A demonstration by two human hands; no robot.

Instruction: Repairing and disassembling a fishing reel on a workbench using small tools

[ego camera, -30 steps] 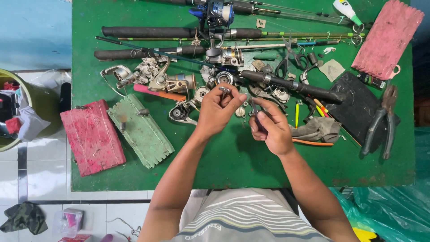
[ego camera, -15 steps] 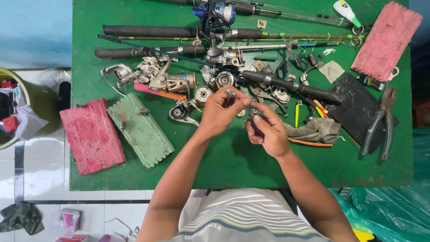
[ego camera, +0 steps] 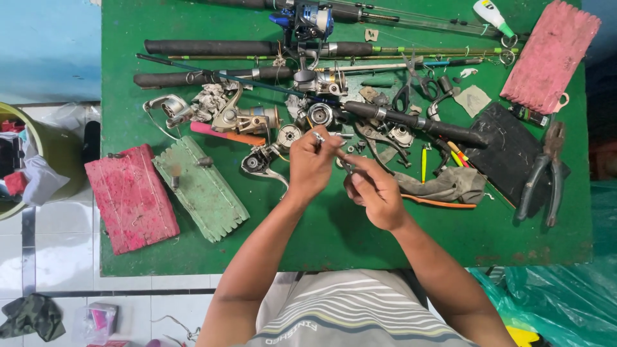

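Over the middle of a green table point(ego camera: 334, 238), my left hand point(ego camera: 310, 164) pinches a small metal part point(ego camera: 318, 137) at its fingertips. My right hand point(ego camera: 375, 188) is beside it, fingers closed around a thin dark tool point(ego camera: 345, 166) that points toward the left hand. Just beyond both hands lie dismantled fishing reels point(ego camera: 260, 157) and loose reel parts point(ego camera: 319, 114). Several fishing rods point(ego camera: 212, 47) lie across the far side of the table.
A red foam block point(ego camera: 132, 196) and a green foam block point(ego camera: 200, 186) lie at the left. Large pliers point(ego camera: 543, 177), a black pad point(ego camera: 508, 154) and a grey rag point(ego camera: 443, 185) are at the right. A pink foam block point(ego camera: 549, 54) is at the far right corner. A green bucket point(ego camera: 54, 154) stands on the floor.
Both hands stay together above the table's middle. My left hand has lifted slightly and its fingertips have turned the small part; my right hand has shifted a little toward me.
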